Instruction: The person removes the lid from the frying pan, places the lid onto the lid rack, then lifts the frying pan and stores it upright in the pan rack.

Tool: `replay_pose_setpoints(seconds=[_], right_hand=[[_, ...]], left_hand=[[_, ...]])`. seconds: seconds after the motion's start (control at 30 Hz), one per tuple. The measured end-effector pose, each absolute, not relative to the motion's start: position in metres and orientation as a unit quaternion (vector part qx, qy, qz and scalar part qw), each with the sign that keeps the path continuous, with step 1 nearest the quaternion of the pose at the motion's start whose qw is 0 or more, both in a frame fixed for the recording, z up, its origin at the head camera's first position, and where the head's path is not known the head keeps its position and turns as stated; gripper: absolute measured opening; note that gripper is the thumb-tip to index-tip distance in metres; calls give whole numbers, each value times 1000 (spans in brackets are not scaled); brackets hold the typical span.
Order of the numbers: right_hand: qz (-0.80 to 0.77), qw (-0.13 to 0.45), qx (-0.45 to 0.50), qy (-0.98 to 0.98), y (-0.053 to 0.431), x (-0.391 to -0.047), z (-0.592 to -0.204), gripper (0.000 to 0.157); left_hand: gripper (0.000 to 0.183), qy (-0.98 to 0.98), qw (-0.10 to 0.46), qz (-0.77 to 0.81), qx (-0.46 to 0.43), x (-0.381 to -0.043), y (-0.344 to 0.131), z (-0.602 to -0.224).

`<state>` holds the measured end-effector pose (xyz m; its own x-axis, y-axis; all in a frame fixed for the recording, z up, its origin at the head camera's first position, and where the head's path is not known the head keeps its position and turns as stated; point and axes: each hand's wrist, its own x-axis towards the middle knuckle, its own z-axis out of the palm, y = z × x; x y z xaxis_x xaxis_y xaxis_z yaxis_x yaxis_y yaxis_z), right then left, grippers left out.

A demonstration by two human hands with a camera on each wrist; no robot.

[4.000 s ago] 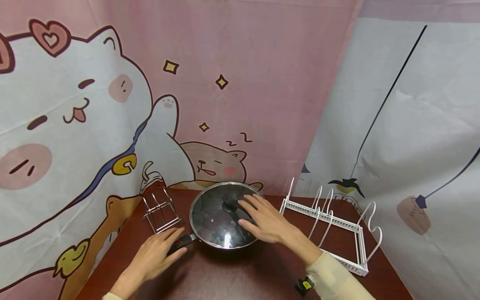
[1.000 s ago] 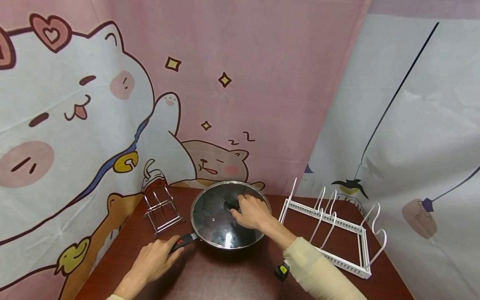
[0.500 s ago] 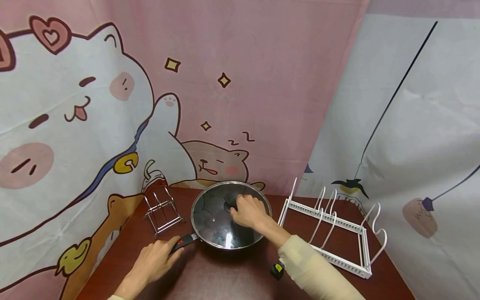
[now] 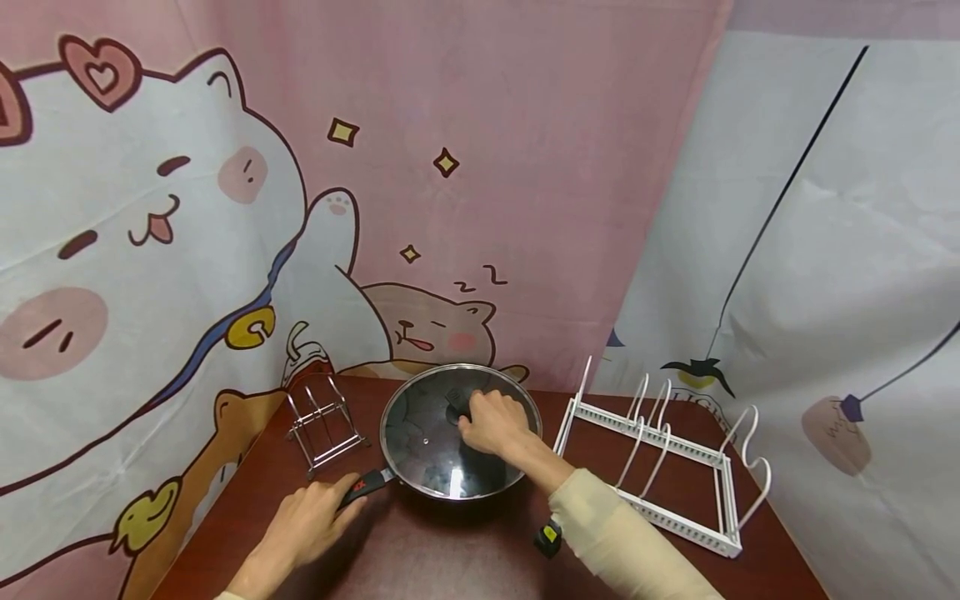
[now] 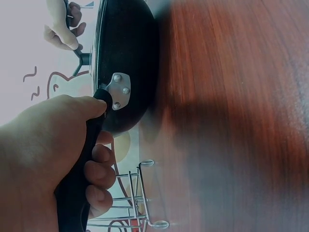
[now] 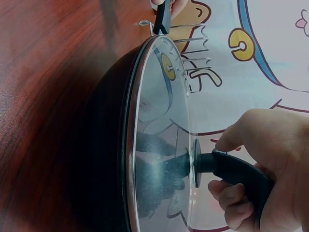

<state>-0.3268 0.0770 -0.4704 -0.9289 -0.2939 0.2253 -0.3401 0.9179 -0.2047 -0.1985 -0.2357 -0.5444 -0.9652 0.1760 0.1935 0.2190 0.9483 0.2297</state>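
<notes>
Head view: four seconds ago both hands had fingers outstretched near the pan (image 5: 137, 53); now each has taken hold, with little shift over the last half second. That suggests the gripping step is complete, leaving pan and lid (image 4: 427, 458) steadied together.
Pan: on the table (image 4: 465, 550), the lid lying over its rim.
Left hand (image 4: 307, 512): near side of the pan, to its left; fingers wrapped around the pan handle (image 4: 369, 482), thumb stretched along it toward the pan's side.
Right hand (image 4: 495, 423): above the pan's middle, fingers curled around the lid handle (image 6: 241, 176), forearm slanting in from the pan's near right.
Metal rack (image 4: 336, 455): left of the pan, apart from it.
White rack (image 4: 682, 522): right of the pan, untouched by either hand.
</notes>
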Motion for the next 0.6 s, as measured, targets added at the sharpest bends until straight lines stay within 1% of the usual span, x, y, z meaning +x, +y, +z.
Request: replay_pose_setpoints(seconds=[0.27,0.6], right_hand=[[121,97,152,-976,76,-328,-470,30],[129,99,141,-977,75,-329,-471,30]], left_hand=[[28,-982,98,-121,-105,-197,-236,-546],[29,-983,87,-126,-99,-198,-236,-547]])
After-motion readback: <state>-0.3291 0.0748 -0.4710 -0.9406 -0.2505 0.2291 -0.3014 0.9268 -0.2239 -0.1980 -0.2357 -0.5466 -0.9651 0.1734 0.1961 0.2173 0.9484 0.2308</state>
